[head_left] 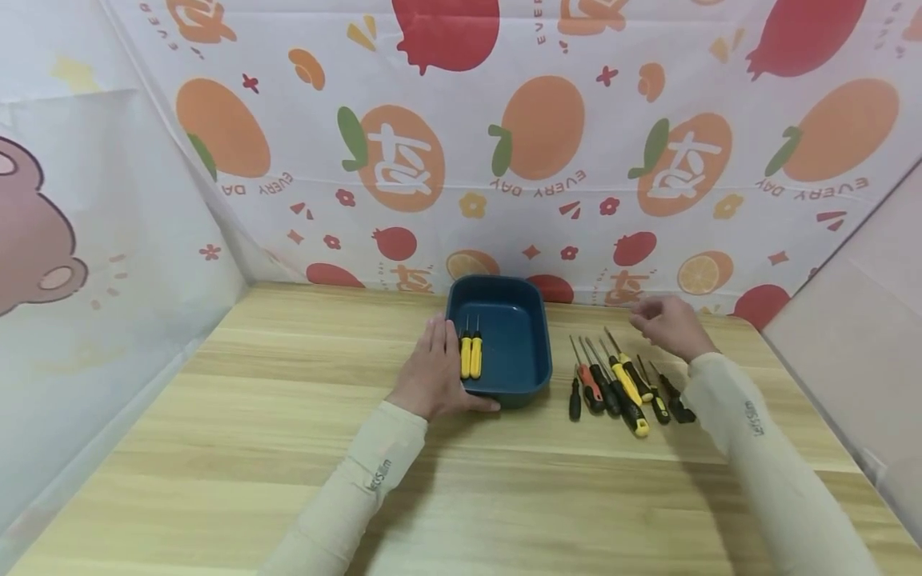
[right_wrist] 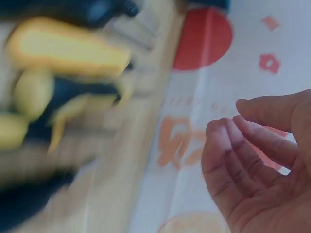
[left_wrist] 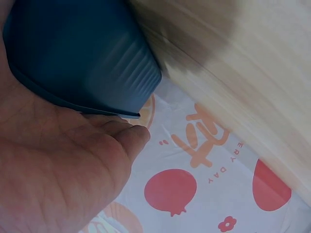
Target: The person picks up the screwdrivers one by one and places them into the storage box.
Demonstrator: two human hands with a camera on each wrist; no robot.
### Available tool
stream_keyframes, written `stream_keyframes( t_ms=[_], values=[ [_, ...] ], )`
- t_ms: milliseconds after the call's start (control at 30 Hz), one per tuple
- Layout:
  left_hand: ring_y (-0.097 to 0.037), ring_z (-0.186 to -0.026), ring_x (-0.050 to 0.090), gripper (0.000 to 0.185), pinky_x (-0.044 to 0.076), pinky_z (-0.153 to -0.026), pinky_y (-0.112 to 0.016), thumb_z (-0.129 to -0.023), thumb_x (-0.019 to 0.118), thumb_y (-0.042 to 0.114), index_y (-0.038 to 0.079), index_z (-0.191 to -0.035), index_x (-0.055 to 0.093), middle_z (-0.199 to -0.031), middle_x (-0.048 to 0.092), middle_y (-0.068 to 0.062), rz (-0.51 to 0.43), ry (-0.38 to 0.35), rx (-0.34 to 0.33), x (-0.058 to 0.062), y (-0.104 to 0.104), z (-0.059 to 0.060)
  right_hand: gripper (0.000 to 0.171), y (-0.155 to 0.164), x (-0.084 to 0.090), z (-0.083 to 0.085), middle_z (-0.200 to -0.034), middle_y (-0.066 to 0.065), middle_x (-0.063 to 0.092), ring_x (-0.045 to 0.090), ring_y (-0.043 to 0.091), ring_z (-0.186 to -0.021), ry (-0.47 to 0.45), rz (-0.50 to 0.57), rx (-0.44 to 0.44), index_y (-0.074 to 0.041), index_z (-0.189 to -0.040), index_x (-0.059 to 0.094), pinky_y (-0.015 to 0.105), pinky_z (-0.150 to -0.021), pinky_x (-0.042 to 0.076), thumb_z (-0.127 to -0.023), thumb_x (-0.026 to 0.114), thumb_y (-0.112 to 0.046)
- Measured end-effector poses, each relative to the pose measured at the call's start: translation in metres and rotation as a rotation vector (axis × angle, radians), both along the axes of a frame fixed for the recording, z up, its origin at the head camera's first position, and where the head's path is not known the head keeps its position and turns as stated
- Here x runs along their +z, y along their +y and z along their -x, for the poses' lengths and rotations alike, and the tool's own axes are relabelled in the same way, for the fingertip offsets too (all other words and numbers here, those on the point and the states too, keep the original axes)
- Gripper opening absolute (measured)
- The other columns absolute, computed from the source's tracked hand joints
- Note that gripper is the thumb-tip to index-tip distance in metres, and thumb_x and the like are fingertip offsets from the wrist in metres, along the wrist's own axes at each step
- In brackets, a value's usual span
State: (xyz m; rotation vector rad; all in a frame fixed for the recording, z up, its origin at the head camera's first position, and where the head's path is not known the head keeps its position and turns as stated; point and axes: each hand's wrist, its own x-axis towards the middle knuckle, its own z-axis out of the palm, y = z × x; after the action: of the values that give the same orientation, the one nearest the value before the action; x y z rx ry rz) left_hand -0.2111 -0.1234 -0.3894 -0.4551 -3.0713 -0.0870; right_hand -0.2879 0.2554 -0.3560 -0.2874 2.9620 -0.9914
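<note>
The dark blue plastic tray (head_left: 536, 336) at frame centre is steadied by the flat left hand (head_left: 432, 372). The right hand (head_left: 666, 324), fingers loosely curled and empty, is held above the row of screwdrivers (head_left: 623, 384). These are judged light and stiff, best pinched at the handles.

Left hand (head_left: 434, 370) lies flat, fingers straight; right hand (head_left: 668, 325) hovers, fingers loosely curled, holding nothing.

Both arms wear long, snug cream sleeves (head_left: 374, 472) — small dark lettering printed near each cuff — hands bare.

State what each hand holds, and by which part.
The left hand rests on the blue tray, along its left rim, thumb at the near edge. The right hand holds nothing, above the screwdrivers.
</note>
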Motion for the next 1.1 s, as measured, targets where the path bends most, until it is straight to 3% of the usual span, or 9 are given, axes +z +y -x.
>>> stream_keyframes(
  t_ms=[100,200,400,500,633,867,1100],
  values=[
    [-0.04,-0.152,0.017,0.146,0.018,-0.124,-0.045,-0.064,0.067,0.089,-0.013,-0.155,0.018,-0.163,0.018,-0.03,-0.009,0.009,-0.004,-0.001,-0.001,0.0,0.041,0.02,-0.008,-0.003,-0.114,0.033,0.065,0.069,0.037,-0.088,-0.008,-0.092,0.015,0.014,-0.122,0.063,0.043,-0.071,0.061,-0.099,0.064,-0.02],
    [-0.041,-0.152,0.018,0.146,0.018,-0.124,-0.045,-0.064,0.068,0.089,-0.014,-0.155,0.018,-0.162,0.018,-0.031,-0.019,0.016,-0.008,-0.001,-0.002,0.0,0.042,0.036,-0.012,-0.006,-0.111,0.034,0.066,0.07,0.034,-0.081,-0.083,-0.14,0.038,0.016,-0.118,0.063,0.043,-0.069,0.061,-0.097,0.067,-0.019],
    [-0.041,-0.151,0.02,0.145,0.019,-0.124,-0.046,-0.064,0.068,0.088,-0.015,-0.154,0.019,-0.162,0.02,-0.032,-0.023,0.027,-0.015,0.0,-0.005,-0.001,0.032,0.045,-0.013,-0.015,-0.081,0.014,0.068,0.063,0.018,-0.065,-0.352,-0.218,0.071,0.012,-0.103,0.068,0.034,-0.061,0.058,-0.093,0.071,-0.018],
    [-0.041,-0.151,0.019,0.145,0.019,-0.124,-0.046,-0.064,0.068,0.088,-0.015,-0.154,0.018,-0.162,0.019,-0.031,-0.036,0.019,-0.01,0.001,-0.007,-0.002,0.021,0.042,-0.014,-0.018,-0.073,0.007,0.064,0.058,0.015,-0.061,-0.422,-0.253,0.084,0.007,-0.093,0.071,0.03,-0.058,0.054,-0.091,0.072,-0.015],
    [-0.041,-0.151,0.019,0.145,0.019,-0.124,-0.046,-0.064,0.069,0.087,-0.014,-0.155,0.017,-0.162,0.019,-0.031,-0.046,0.011,-0.005,0.0,-0.008,-0.002,0.018,0.042,-0.018,-0.02,-0.071,0.005,0.064,0.057,0.015,-0.062,-0.435,-0.306,0.103,0.003,-0.085,0.074,0.029,-0.058,0.052,-0.089,0.074,-0.014],
    [-0.042,-0.15,0.022,0.145,0.021,-0.123,-0.046,-0.064,0.07,0.086,-0.014,-0.154,0.017,-0.162,0.021,-0.031,-0.051,0.021,-0.015,-0.002,-0.006,-0.002,0.02,0.044,-0.023,-0.024,-0.076,0.007,0.066,0.058,0.018,-0.067,-0.403,-0.354,0.082,0.008,-0.09,0.072,0.03,-0.061,0.051,-0.086,0.071,-0.012],
    [-0.041,-0.151,0.019,0.145,0.019,-0.124,-0.046,-0.064,0.069,0.087,-0.013,-0.155,0.017,-0.162,0.019,-0.03,-0.046,0.007,-0.011,-0.003,-0.003,-0.002,0.02,0.045,-0.022,-0.022,-0.066,0.004,0.064,0.057,0.014,-0.06,-0.363,-0.289,0.061,0.003,-0.08,0.074,0.029,-0.059,0.052,-0.091,0.068,-0.013]
  ],
)
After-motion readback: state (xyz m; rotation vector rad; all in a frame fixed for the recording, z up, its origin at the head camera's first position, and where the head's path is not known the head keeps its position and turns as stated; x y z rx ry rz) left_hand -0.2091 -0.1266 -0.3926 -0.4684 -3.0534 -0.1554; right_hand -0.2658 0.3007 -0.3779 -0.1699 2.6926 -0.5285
